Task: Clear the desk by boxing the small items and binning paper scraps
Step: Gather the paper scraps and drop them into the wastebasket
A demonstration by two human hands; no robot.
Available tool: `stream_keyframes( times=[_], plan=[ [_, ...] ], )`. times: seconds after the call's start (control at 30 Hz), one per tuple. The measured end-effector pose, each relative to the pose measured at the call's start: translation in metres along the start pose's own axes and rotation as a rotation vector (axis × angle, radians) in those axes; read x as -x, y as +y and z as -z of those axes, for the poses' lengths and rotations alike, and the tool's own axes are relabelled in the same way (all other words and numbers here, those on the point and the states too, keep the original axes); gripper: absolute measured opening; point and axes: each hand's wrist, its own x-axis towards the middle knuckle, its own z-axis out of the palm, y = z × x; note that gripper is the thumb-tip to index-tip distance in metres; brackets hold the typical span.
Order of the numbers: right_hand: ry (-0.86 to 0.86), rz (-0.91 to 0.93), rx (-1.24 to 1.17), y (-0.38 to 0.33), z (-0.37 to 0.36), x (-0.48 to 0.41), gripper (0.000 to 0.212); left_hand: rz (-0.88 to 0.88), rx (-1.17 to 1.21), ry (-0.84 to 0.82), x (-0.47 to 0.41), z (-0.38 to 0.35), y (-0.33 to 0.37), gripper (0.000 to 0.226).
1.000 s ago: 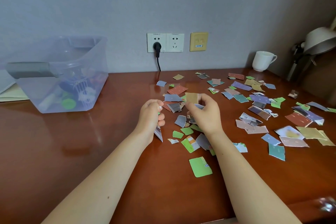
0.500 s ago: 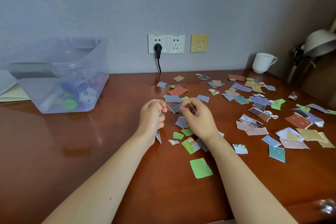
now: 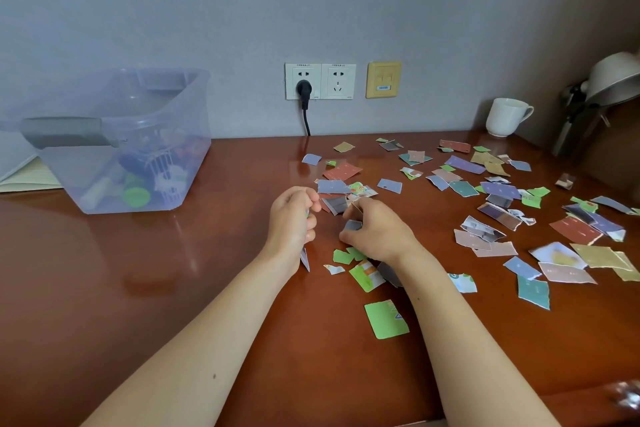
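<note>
Several torn coloured paper scraps (image 3: 502, 211) lie scattered over the middle and right of the brown desk (image 3: 138, 288). My left hand (image 3: 291, 222) is curled round a bunch of gathered scraps, one grey tip poking out below the palm. Close beside it on the right, my right hand (image 3: 377, 232) pinches a grey scrap (image 3: 353, 225) among the pile. A big green scrap (image 3: 386, 319) lies near my right forearm. The clear plastic box (image 3: 173, 135) with small items inside stands at the back left.
A white mug (image 3: 507, 116) stands at the back right beside a desk lamp (image 3: 609, 87). Wall sockets with a black plug (image 3: 304, 90) sit above the desk's back edge. Notebook pages (image 3: 20, 173) lie left of the box.
My right hand has come down from the tan scrap it held up, toward my left hand, and now pinches a grey scrap lower in the pile. My left hand has stayed put.
</note>
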Motion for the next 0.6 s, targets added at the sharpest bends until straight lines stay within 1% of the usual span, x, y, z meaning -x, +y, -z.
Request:
stream_keyframes(
  times=[0.1,0.17,0.3,0.43,0.6],
  plan=[
    [-0.003,0.004,-0.023,0.002,-0.002,-0.001,0.026,-0.05,-0.025,-0.007,0.001,-0.002,0.002,0.028],
    [0.027,0.018,-0.064,0.004,-0.002,-0.001,0.03,-0.103,-0.054,-0.018,0.002,-0.004,0.001,0.025],
    [0.075,0.124,-0.127,0.005,-0.004,0.003,0.034,-0.193,-0.123,-0.041,0.004,-0.006,-0.005,0.021],
    [0.09,0.195,-0.159,0.006,-0.007,0.006,0.032,-0.19,-0.119,-0.076,0.005,-0.009,-0.01,0.014],
    [0.091,0.156,-0.158,0.009,-0.004,0.006,0.024,-0.169,-0.118,-0.073,0.005,-0.01,-0.013,0.016]
  ],
)
